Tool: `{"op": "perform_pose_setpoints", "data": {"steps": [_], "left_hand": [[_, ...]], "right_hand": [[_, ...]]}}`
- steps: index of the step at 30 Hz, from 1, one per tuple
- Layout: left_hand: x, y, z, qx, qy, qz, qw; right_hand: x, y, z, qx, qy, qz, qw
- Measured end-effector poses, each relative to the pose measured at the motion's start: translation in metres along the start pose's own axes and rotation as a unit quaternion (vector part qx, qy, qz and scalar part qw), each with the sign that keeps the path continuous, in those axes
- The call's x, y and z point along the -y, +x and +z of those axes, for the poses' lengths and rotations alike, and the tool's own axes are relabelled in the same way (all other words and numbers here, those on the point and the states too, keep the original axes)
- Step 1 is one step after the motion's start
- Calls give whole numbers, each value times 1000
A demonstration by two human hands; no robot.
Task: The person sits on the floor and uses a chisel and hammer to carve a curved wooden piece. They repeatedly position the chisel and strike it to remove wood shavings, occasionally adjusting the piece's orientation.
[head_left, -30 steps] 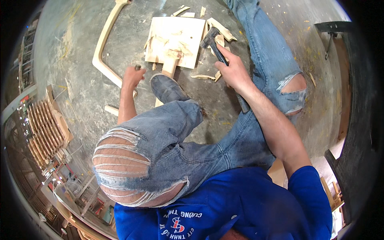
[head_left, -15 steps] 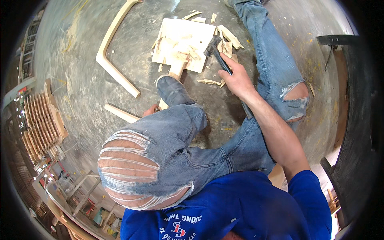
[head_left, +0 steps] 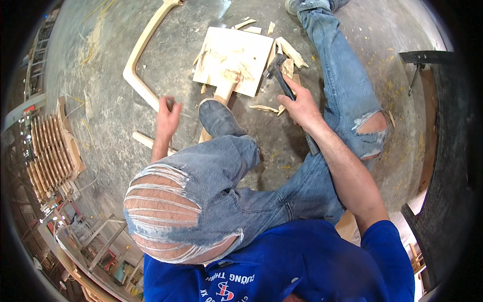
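My right hand [head_left: 302, 106] grips a hammer [head_left: 275, 65] by its dark handle, with the head held just beside a pale square board [head_left: 217, 43]. My left hand [head_left: 168, 118] is closed near the end of a bent wooden piece [head_left: 137, 53]; a small dark thing shows between the fingers, blurred and too small to name. My shoe [head_left: 219, 117] presses on a long wooden piece [head_left: 225, 90] whose far end lies on the board among split chips. Part of that piece is hidden under my shoe and leg.
Split wood scraps [head_left: 291, 53] lie along the board's right edge. Another wooden length [head_left: 143, 139] reaches out beside my left knee. Stacked wooden parts [head_left: 53, 143] stand at far left, and a black curved panel [head_left: 448, 166] rises at right.
My left hand has come out from beside my shin and moved left and forward, toward the bent piece. The hammer has shifted only slightly in my right hand.
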State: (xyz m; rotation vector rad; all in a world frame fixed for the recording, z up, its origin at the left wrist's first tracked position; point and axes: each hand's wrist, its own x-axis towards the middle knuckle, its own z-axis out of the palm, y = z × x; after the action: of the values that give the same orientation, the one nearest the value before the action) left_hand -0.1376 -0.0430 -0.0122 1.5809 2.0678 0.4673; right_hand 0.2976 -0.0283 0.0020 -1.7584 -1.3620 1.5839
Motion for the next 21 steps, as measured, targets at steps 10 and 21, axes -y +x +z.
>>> {"op": "perform_pose_setpoints", "data": {"steps": [10, 21], "left_hand": [[-152, 132, 21, 48, -328, 106, 937], [-140, 150, 72, 79, -352, 154, 920]], "right_hand": [[-10, 7, 2, 6, 6, 34, 999], [-1, 9, -1, 43, 10, 113, 993]]}}
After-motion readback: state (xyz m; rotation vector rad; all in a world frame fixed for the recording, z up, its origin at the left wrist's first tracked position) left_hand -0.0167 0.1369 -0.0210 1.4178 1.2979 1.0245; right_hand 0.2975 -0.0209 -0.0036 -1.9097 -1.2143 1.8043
